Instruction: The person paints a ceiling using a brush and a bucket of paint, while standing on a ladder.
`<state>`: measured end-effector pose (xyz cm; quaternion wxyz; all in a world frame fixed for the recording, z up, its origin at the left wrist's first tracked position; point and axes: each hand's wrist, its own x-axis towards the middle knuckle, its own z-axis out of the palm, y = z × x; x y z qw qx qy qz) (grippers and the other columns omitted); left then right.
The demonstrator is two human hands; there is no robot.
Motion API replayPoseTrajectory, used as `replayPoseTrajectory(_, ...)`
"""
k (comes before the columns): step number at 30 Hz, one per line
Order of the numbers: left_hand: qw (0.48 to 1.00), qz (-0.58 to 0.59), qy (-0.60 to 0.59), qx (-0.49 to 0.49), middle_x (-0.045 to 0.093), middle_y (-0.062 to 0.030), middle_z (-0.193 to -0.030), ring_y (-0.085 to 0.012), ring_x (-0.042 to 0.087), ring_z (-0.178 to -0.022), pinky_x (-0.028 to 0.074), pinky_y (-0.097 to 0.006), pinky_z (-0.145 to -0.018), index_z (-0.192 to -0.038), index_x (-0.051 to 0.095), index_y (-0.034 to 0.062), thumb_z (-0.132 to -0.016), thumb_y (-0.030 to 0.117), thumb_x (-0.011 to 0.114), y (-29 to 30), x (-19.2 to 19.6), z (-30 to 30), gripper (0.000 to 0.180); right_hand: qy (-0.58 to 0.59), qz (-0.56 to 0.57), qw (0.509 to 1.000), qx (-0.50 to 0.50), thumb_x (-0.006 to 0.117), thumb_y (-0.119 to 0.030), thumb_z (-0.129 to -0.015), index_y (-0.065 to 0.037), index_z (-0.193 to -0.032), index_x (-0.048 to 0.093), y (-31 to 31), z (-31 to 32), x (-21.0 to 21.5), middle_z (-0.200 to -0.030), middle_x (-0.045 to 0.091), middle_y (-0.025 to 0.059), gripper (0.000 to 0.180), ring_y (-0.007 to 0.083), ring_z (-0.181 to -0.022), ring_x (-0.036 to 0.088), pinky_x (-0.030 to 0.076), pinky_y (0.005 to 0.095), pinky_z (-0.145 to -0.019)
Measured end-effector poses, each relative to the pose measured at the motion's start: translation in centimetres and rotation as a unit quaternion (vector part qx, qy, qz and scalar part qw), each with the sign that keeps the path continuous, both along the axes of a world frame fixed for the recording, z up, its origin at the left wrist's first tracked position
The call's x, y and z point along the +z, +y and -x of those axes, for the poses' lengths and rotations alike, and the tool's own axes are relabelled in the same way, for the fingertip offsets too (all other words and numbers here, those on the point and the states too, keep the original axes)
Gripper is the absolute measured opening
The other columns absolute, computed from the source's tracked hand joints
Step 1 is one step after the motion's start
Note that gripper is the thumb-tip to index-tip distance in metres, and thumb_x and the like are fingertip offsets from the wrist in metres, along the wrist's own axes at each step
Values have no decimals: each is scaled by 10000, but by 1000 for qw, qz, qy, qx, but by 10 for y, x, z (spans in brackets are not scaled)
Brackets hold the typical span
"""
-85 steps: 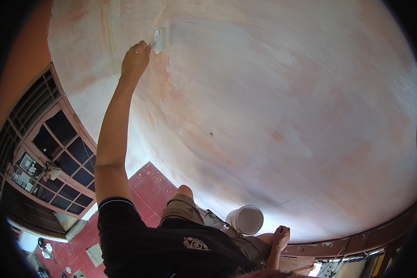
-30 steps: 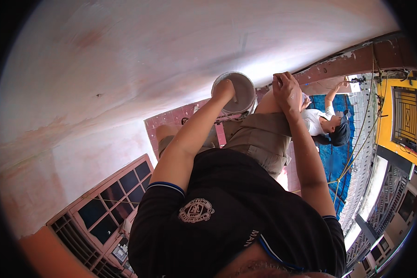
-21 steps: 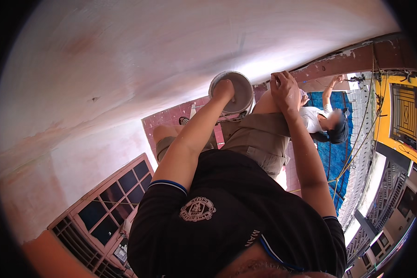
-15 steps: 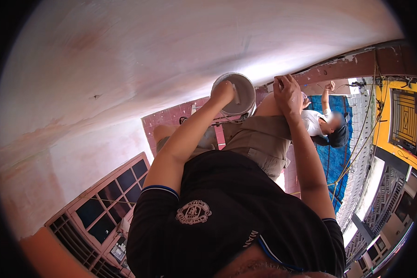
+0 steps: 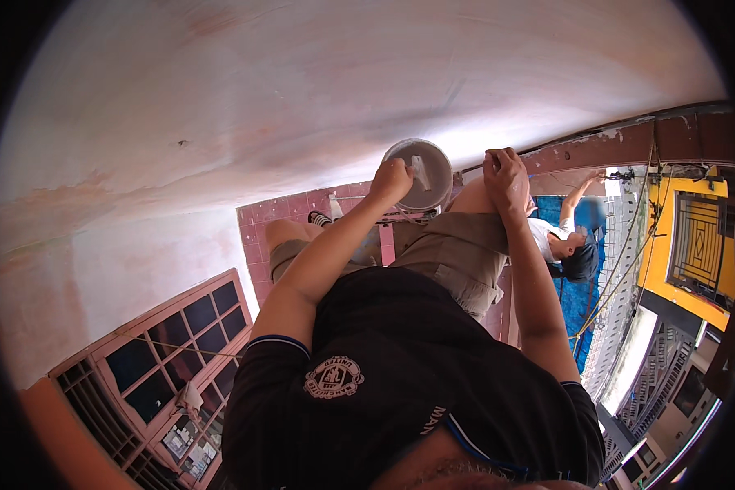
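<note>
My left hand [image 5: 394,181] is closed in a fist at the left rim of a pale round bucket [image 5: 447,181]. Right beside its fingers, inside the bucket, is a flat, white-coated piece [image 5: 420,173]. Whether the fist grips that piece is hard to see. My right hand [image 5: 508,181] is above my bent right knee, near the end of a reddish-brown beam. Its fingers are curled together with the tips turned away, so anything in them is hidden.
A pale, patchy wall [image 5: 302,90] spreads ahead. The chipped beam [image 5: 612,147] runs off right. Beyond it, a person in a white shirt and dark cap [image 5: 580,263] raises an arm, near blue sheeting [image 5: 576,314] and yellow ropes [image 5: 600,314]. A pink-framed window [image 5: 171,351] stands left.
My left hand has drawn back slightly from over the bucket to its left rim, and more of the white-coated piece shows. The right hand keeps its place by my knee. My view has shifted.
</note>
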<state>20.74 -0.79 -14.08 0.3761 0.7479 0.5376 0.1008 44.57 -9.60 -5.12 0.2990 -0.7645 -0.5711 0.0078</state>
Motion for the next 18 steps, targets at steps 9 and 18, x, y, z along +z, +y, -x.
replayPoseTrajectory(9,988,122,-77,62,724,-213,-761,-344,733,-681,581,-451,-691,-969,699,-50,-988,264,636,-11,4,-9,321,-6,-5,1000,-6,653,-167,-911,-59,-899,748,-6,1,-1,-879,680,134,145,353,-816,674,542,454,-766)
replayPoseTrajectory(18,965,201,-147,83,684,-52,-669,-138,651,-511,504,-308,-459,-1083,698,-24,-1024,285,622,3,31,39,324,6,6,1000,-3,652,-171,-912,-58,-918,748,6,4,3,-900,692,131,149,352,-836,682,546,452,-768)
